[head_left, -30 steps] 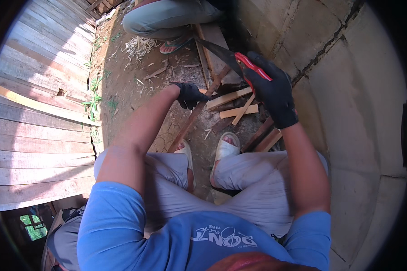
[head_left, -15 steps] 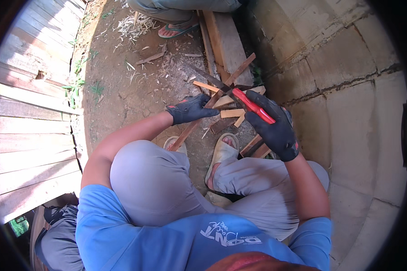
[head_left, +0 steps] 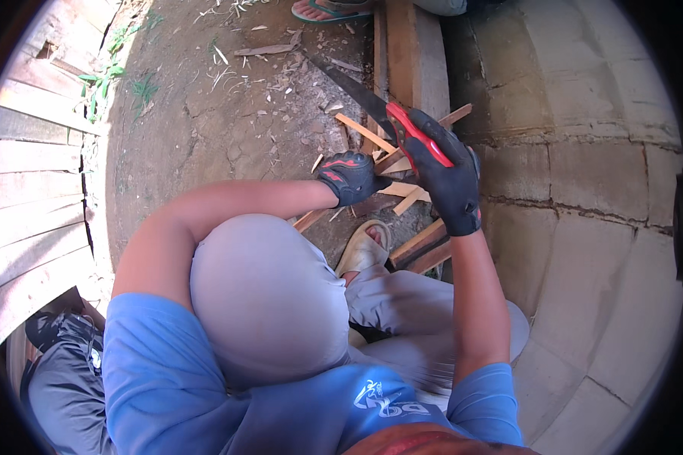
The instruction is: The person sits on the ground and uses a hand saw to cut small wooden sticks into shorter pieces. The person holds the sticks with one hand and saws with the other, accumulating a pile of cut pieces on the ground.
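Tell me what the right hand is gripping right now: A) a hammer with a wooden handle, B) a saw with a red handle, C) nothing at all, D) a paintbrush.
B: the gloved right hand is closed around the red handle of a saw, whose dark blade runs up and away over the wood strips that the left hand steadies.

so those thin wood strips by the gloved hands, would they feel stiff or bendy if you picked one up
The wood strips look thin and narrow, so probably light and slightly springy. Straight, flat-sided, so unlikely to roll. Split edges may splinter; the left hand and right hand wear gloves.
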A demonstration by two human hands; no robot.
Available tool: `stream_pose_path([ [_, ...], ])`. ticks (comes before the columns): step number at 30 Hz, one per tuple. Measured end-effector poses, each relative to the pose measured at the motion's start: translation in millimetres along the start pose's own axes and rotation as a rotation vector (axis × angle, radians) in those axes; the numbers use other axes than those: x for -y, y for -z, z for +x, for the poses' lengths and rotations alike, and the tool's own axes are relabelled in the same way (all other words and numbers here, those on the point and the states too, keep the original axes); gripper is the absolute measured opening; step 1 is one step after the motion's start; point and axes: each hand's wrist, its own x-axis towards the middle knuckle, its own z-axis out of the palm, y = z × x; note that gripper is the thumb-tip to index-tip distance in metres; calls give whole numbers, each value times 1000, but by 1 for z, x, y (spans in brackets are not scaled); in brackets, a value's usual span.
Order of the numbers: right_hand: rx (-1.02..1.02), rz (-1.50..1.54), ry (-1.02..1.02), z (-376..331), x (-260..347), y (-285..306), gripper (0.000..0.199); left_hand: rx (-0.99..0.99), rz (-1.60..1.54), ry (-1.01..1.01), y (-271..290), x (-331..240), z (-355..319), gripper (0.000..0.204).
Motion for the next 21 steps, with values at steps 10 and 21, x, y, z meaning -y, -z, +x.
stream_pose_path([
  [10, 54, 22, -38, -10, -30, -25, 40, -135, 47, -109, -17, 19, 7, 36],
  [21, 73, -31, -62, -33, -26, -7, 38, -140, 118, -158, -20, 25, 11, 37],
])
